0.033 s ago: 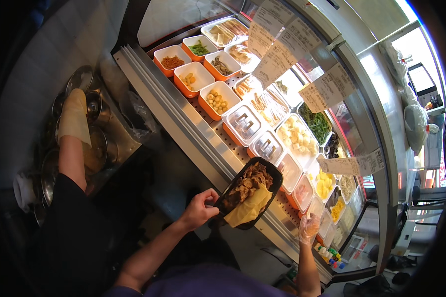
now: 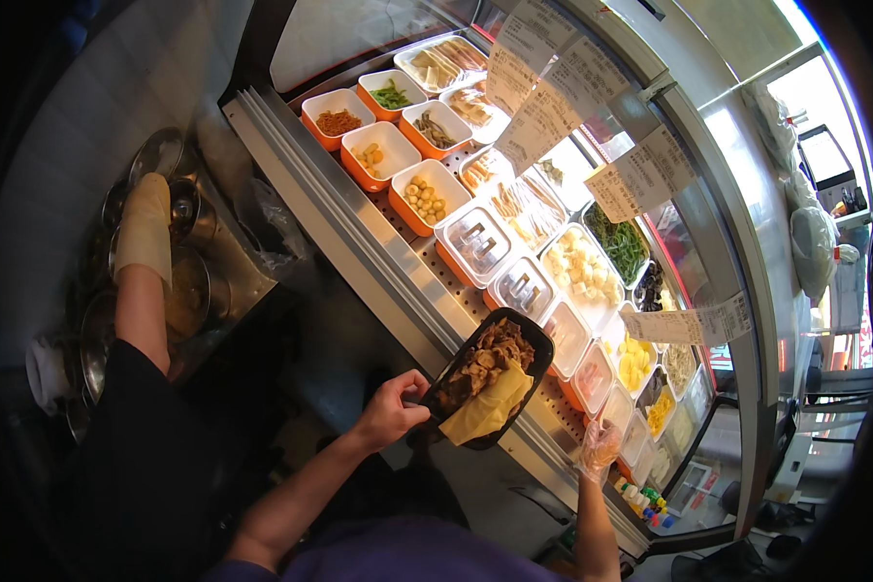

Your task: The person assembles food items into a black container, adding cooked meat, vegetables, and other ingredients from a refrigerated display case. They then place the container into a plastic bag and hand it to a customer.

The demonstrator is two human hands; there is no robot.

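Note:
My left hand [image 2: 395,411] pinches the near-left rim of a black rectangular tray [image 2: 535,341] between thumb and fingers. Brown cooked meat pieces [image 2: 495,351] fill much of the tray. A pale yellow folded sheet of food [image 2: 483,407] lies beside them and reaches over the near edge. My right hand [image 2: 599,448] wears a clear plastic glove. It is at the near side of a food box [image 2: 617,405] in the display case, with its fingers drawn together. Whatever is between those fingers cannot be made out.
Orange-and-white food boxes [image 2: 423,198], some lidded, stand in the lit case. Its metal front ledge [image 2: 335,213] runs beneath my tray. Paper slips [image 2: 640,173] hang overhead. At left, a co-worker's covered hand [image 2: 145,218] is over metal pots [image 2: 199,291]. Small coloured-cap bottles [image 2: 648,504] stand at right.
My gloved right hand has shifted slightly left and toward me. My left hand and the black tray stay in place.

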